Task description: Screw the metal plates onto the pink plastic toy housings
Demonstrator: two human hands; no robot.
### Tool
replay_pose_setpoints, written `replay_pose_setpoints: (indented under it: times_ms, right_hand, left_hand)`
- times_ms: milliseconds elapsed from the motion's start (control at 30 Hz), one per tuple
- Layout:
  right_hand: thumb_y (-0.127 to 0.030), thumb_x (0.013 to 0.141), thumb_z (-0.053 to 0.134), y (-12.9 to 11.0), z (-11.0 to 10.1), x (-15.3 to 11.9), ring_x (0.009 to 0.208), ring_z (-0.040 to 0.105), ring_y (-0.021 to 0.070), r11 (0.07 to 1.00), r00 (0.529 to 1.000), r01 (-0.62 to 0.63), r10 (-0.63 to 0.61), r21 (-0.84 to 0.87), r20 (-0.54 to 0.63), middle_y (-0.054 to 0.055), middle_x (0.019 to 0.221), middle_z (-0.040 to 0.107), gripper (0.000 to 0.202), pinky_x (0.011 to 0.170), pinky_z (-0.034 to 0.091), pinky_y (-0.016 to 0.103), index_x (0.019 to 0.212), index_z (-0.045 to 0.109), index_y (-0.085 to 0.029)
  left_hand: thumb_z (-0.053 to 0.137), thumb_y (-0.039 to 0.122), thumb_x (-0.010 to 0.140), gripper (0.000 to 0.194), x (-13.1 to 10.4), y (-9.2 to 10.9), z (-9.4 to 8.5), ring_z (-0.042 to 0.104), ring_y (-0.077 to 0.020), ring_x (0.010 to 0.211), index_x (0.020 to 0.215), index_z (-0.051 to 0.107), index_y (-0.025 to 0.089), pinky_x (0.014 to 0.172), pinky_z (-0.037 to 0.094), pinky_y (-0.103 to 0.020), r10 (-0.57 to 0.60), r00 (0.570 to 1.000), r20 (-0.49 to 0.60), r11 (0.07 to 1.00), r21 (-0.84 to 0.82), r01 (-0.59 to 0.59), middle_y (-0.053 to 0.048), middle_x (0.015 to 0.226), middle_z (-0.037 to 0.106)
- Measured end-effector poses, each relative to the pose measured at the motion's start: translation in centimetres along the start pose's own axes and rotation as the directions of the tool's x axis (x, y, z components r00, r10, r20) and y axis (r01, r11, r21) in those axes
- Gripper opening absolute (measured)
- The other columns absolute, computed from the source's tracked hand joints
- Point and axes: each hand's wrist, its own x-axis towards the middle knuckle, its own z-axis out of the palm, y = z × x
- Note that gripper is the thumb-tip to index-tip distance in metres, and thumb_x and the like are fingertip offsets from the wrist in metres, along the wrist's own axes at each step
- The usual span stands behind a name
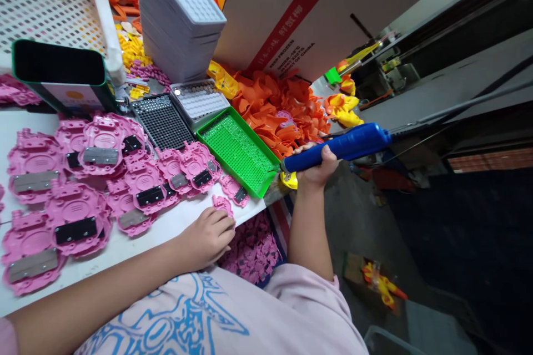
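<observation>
My right hand (318,166) is wrapped round a blue electric screwdriver (339,147). Its tip points down at the near corner of a green perforated tray (250,163) that holds small metal screws. At the table's front edge, my left hand (210,236) rests with bent fingers over a pink plastic part (222,205), which it partly hides. Beside that hand lies another pink part with a black plate (239,194). Many pink plastic housings (100,147), fitted with black or grey metal plates, are spread and stacked to the left.
Behind the green tray stand a black perforated tray (164,122), a white tray (200,100) and a tall stack of white trays (179,22). Orange parts (278,105) are heaped before a cardboard box (316,11). A dark green container (62,80) stands left. Pink parts (254,249) fill a space below the edge.
</observation>
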Motion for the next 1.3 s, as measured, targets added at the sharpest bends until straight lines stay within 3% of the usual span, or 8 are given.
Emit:
replay_pose_setpoints:
  times_ms: [200, 267, 333, 467, 600, 800, 1100, 1300]
  right_hand:
    - [-0.049, 0.064, 0.070, -4.4, 0.2, -5.9, 0.061, 0.063, 0.0139, 0.983, 0.956, -0.150, 0.116, 0.108, 0.270, -0.002, 0.071, 0.063, 0.037, 0.063, 0.056, 0.033, 0.090, 0.063, -0.023]
    - [-0.056, 0.065, 0.071, -4.8, -0.6, -8.0, 0.076, 0.066, 0.0184, 0.974, 0.927, -0.191, 0.136, 0.125, 0.350, 0.002, 0.081, 0.067, 0.042, 0.074, 0.058, 0.038, 0.092, 0.065, -0.024]
    - [-0.064, 0.059, 0.073, -4.1, -2.0, -9.0, 0.088, 0.066, 0.0231, 0.984, 0.926, -0.172, 0.142, 0.054, 0.349, 0.004, 0.091, 0.068, 0.050, 0.081, 0.057, 0.041, 0.090, 0.066, -0.026]
    - [-0.078, 0.065, 0.054, -0.3, -5.2, -7.8, 0.071, 0.062, 0.0183, 0.910, 0.942, -0.312, 0.333, -0.272, 0.035, 0.002, 0.073, 0.064, 0.054, 0.070, 0.055, 0.036, 0.075, 0.063, -0.026]
    - [-0.066, 0.068, 0.062, 3.7, -6.4, -6.3, 0.049, 0.051, 0.0121, 0.780, 0.887, -0.443, 0.453, -0.442, -0.090, 0.000, 0.060, 0.059, 0.046, 0.047, 0.042, 0.027, 0.074, 0.062, -0.020]
    - [-0.038, 0.060, 0.073, 5.9, -5.2, -5.4, 0.040, 0.045, 0.0099, 0.698, 0.847, -0.488, 0.524, -0.524, -0.090, -0.005, 0.044, 0.050, 0.024, 0.045, 0.035, 0.025, 0.056, 0.060, -0.018]
    - [-0.030, 0.051, 0.068, 5.2, -4.0, -4.9, 0.057, 0.059, 0.0140, 0.794, 0.805, -0.593, 0.591, -0.132, -0.059, -0.004, 0.056, 0.062, 0.017, 0.060, 0.052, 0.029, 0.060, 0.058, -0.020]
    - [-0.024, 0.051, 0.071, 5.7, -3.2, -5.3, 0.060, 0.061, 0.0135, 0.826, 0.819, -0.561, 0.563, 0.053, -0.111, -0.006, 0.059, 0.061, 0.023, 0.072, 0.056, 0.033, 0.062, 0.052, -0.022]
  left_hand:
    - [0.061, 0.042, 0.089, 0.066, 5.3, 2.0, -2.6, 0.047, -0.0328, 0.131, 0.143, 0.035, 0.015, 0.105, 0.041, -0.050, -0.337, 0.930, -0.148, 0.934, -0.175, 0.311, -0.020, 0.142, 0.050]
    - [0.067, 0.044, 0.082, 0.070, 7.5, 2.9, -3.1, 0.052, -0.0336, 0.127, 0.139, 0.041, 0.015, 0.101, 0.045, -0.049, -0.450, 0.893, -0.009, 0.857, -0.285, 0.429, -0.019, 0.138, 0.054]
    - [0.066, 0.033, 0.079, 0.047, 8.9, 3.7, -3.2, 0.065, -0.0286, 0.105, 0.122, 0.055, 0.017, 0.088, 0.052, -0.042, -0.468, 0.855, 0.225, 0.760, -0.391, 0.519, -0.012, 0.116, 0.068]
    - [0.064, 0.024, 0.073, 0.026, 9.3, 5.0, -2.8, 0.068, -0.0245, 0.083, 0.099, 0.062, 0.020, 0.072, 0.051, -0.033, -0.448, 0.774, 0.448, 0.685, -0.385, 0.619, -0.005, 0.090, 0.072]
    - [0.065, 0.025, 0.071, 0.024, 8.9, 5.5, -1.8, 0.068, -0.0257, 0.080, 0.094, 0.063, 0.019, 0.069, 0.050, -0.033, -0.341, 0.798, 0.497, 0.730, -0.395, 0.558, -0.006, 0.086, 0.072]
    - [0.062, 0.024, 0.068, 0.034, 8.8, 5.1, -1.2, 0.069, -0.0261, 0.080, 0.101, 0.062, 0.017, 0.074, 0.052, -0.035, -0.228, 0.846, 0.481, 0.750, -0.468, 0.468, -0.009, 0.088, 0.072]
    - [0.061, 0.023, 0.069, 0.031, 8.4, 4.0, -0.9, 0.067, -0.0265, 0.080, 0.099, 0.060, 0.018, 0.073, 0.051, -0.036, -0.338, 0.837, 0.431, 0.698, -0.482, 0.530, -0.008, 0.087, 0.070]
    - [0.060, 0.020, 0.066, 0.040, 8.0, 4.1, -0.4, 0.067, -0.0280, 0.089, 0.106, 0.060, 0.018, 0.080, 0.052, -0.039, -0.292, 0.859, 0.421, 0.687, -0.532, 0.494, -0.009, 0.097, 0.071]
